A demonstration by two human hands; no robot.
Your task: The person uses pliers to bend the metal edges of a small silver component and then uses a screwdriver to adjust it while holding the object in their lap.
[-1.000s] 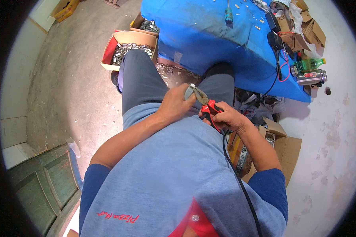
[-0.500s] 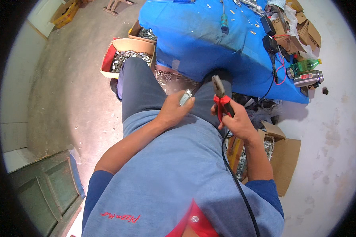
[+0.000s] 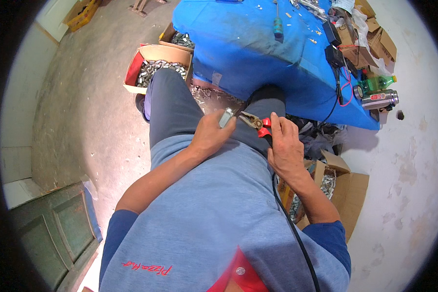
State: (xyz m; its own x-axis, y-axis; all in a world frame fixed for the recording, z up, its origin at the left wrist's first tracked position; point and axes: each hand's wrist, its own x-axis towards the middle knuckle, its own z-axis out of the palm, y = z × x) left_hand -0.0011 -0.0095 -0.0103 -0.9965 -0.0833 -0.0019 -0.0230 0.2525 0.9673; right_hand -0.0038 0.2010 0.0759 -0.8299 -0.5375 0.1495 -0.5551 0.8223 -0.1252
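My left hand (image 3: 210, 134), closed over my lap, grips a small silver rectangular metal piece (image 3: 226, 118). Its upper end sticks out above the thumb and fingers. In my right hand (image 3: 286, 146) is a pair of pliers (image 3: 253, 120) with red and black handles. The jaws point left at the metal piece, a short gap from it, and seem slightly apart. My right fingers wrap over the handles and hide part of them.
Ahead is a table with a blue cover (image 3: 238, 53), holding a screwdriver (image 3: 278, 29) and scraps. Left of it stands a carton of small metal parts (image 3: 131, 73). An open carton (image 3: 353, 194) sits at my right. A black cable (image 3: 297, 238) runs down my shirt.
My right hand has turned the pliers from pointing up to pointing left, bringing the jaws close to the metal piece. My left hand has tilted the piece slightly and otherwise stayed in place.
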